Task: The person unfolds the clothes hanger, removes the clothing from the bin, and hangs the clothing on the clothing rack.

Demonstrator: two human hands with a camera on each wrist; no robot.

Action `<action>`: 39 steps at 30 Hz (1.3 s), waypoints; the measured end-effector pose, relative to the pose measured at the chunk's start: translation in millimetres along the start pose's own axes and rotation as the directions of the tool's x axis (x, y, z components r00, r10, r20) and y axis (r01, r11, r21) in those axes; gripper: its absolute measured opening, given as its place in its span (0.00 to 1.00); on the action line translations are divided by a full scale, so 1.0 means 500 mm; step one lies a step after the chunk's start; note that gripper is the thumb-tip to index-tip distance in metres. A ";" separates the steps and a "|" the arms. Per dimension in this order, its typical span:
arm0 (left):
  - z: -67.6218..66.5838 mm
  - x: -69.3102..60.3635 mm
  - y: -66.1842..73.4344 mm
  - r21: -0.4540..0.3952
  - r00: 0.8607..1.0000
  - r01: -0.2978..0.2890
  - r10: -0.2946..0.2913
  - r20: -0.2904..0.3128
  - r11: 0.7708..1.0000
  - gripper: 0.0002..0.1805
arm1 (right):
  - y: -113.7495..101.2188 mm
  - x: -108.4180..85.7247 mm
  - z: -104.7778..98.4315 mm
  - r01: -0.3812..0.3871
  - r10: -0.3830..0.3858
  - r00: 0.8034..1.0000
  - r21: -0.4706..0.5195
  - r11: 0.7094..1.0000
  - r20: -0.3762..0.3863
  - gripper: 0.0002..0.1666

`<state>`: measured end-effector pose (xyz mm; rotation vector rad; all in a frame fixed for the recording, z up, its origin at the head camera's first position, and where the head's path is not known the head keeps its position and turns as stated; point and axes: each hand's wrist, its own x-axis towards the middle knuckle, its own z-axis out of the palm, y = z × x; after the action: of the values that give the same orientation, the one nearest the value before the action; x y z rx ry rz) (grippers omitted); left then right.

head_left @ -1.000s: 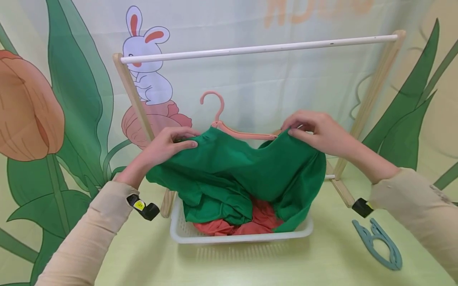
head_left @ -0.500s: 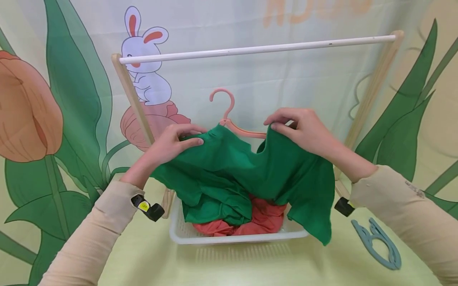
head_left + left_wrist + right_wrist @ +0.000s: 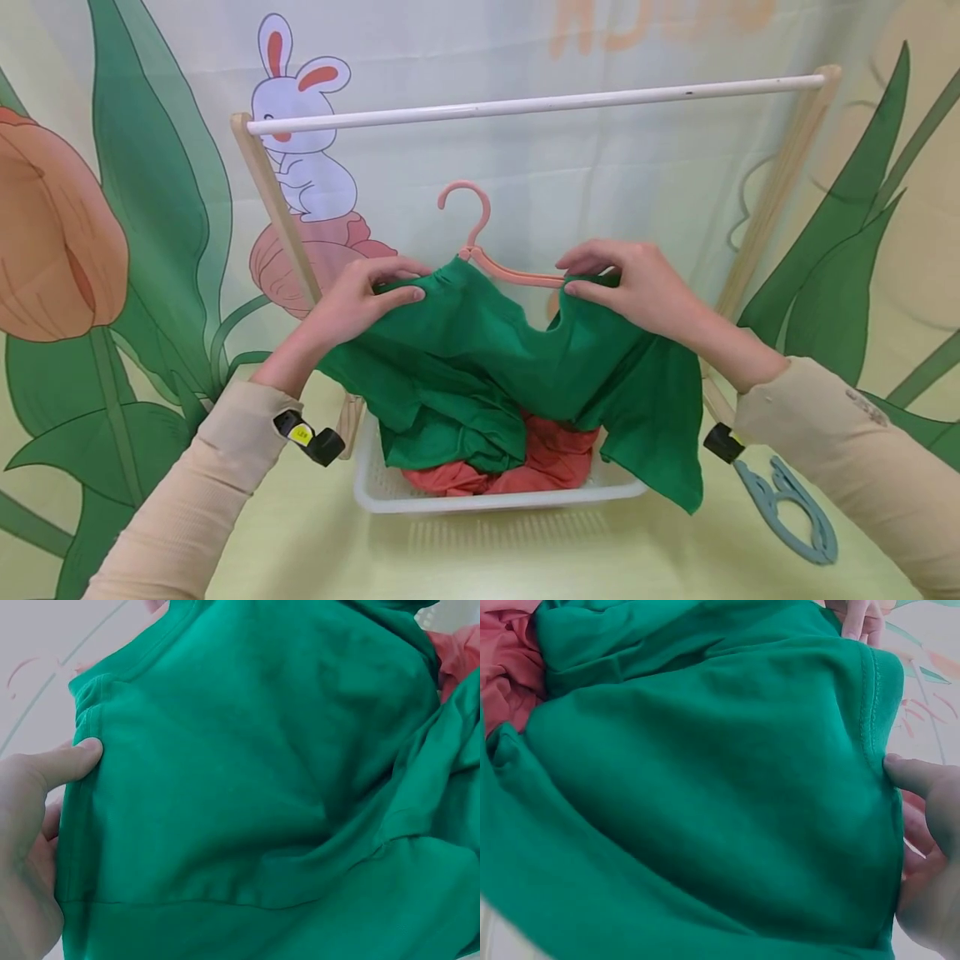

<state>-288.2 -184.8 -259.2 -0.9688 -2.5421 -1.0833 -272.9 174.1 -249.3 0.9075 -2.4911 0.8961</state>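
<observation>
A green garment (image 3: pixel 480 333) hangs between the two hands, its neckline dipping in the middle. My left hand (image 3: pixel 360 300) pinches its left shoulder; in the left wrist view the thumb of the left hand (image 3: pixel 37 802) lies on the shoulder seam. The right hand (image 3: pixel 637 283) pinches the other shoulder beside the neckline, and the right wrist view shows that hand (image 3: pixel 930 832) with its thumb on the cloth edge. A pink hanger (image 3: pixel 517 273) stands behind the cloth, its hook and one arm showing; its other arm is hidden by the garment.
Below the garment, a white basket (image 3: pixel 502 503) holds salmon-red cloth (image 3: pixel 551 458). A rack with a white bar (image 3: pixel 540 103) and wooden posts stands behind. At the right lies a blue-green folded hanger (image 3: pixel 795 517). A printed curtain forms the backdrop.
The right hand has moved left toward the neckline, bringing the cloth along, and dipped slightly lately. The garment's right side now hangs over the basket rim. The hanger has shifted a little to the right and up.
</observation>
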 end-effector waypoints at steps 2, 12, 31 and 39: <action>0.001 0.001 -0.001 0.001 1.000 -0.003 0.003 -0.004 1.000 0.16 | 0.001 -0.003 0.001 -0.001 0.001 1.000 -0.008 1.000 -0.010 0.14; 0.001 -0.001 -0.002 0.029 0.999 -0.013 0.014 -0.040 1.000 0.16 | 0.001 -0.013 0.014 -0.054 0.046 0.995 -0.084 0.995 -0.094 0.11; 0.000 0.000 0.015 0.053 0.998 0.009 -0.006 -0.063 0.999 0.16 | -0.001 -0.012 0.033 -0.172 0.173 0.970 0.020 0.985 -0.172 0.11; -0.003 0.003 0.013 0.099 0.996 -0.060 0.066 -0.059 0.993 0.15 | 0.015 -0.035 0.030 -0.126 0.143 0.958 0.085 0.988 -0.248 0.12</action>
<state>-285.4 -181.8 -253.9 -0.9677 -2.4718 -0.9476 -266.5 176.4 -272.4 0.6042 -2.3333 1.0747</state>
